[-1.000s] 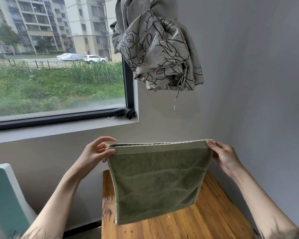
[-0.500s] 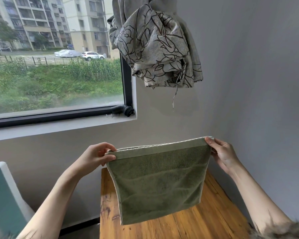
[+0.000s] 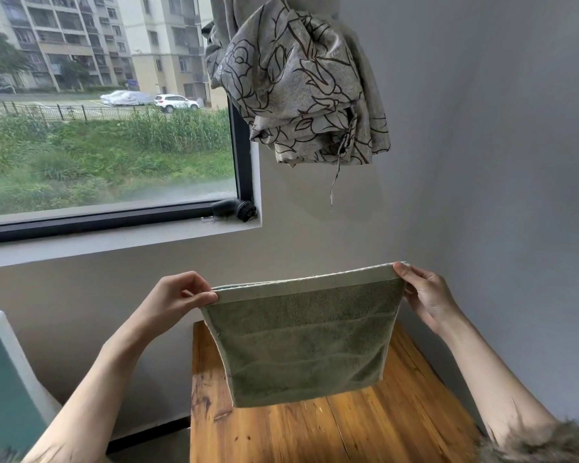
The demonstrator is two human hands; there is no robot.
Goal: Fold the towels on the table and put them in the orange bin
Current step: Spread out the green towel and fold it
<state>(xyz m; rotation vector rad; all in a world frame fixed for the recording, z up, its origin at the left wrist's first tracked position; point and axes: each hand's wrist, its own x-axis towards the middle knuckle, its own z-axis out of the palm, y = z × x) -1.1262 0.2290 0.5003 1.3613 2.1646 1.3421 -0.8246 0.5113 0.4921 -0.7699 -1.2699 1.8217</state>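
A green towel (image 3: 305, 342), doubled over, hangs in the air above the far end of the wooden table (image 3: 315, 432). My left hand (image 3: 178, 299) pinches its top left corner between thumb and fingers. Its top right corner is pinched by my right hand (image 3: 425, 292), which sits a little higher, so the top edge slopes up to the right. The towel's bottom edge hangs just above the tabletop. No orange bin is in view.
A knotted patterned curtain (image 3: 301, 85) hangs above the table by the window (image 3: 107, 128). A small black brush (image 3: 234, 209) lies on the sill. Grey walls close in behind and to the right. A teal and white object (image 3: 4, 372) stands at the lower left.
Both hands still hold the towel's top corners. The towel has shifted slightly right and its right corner has risen, so the top edge now tilts.
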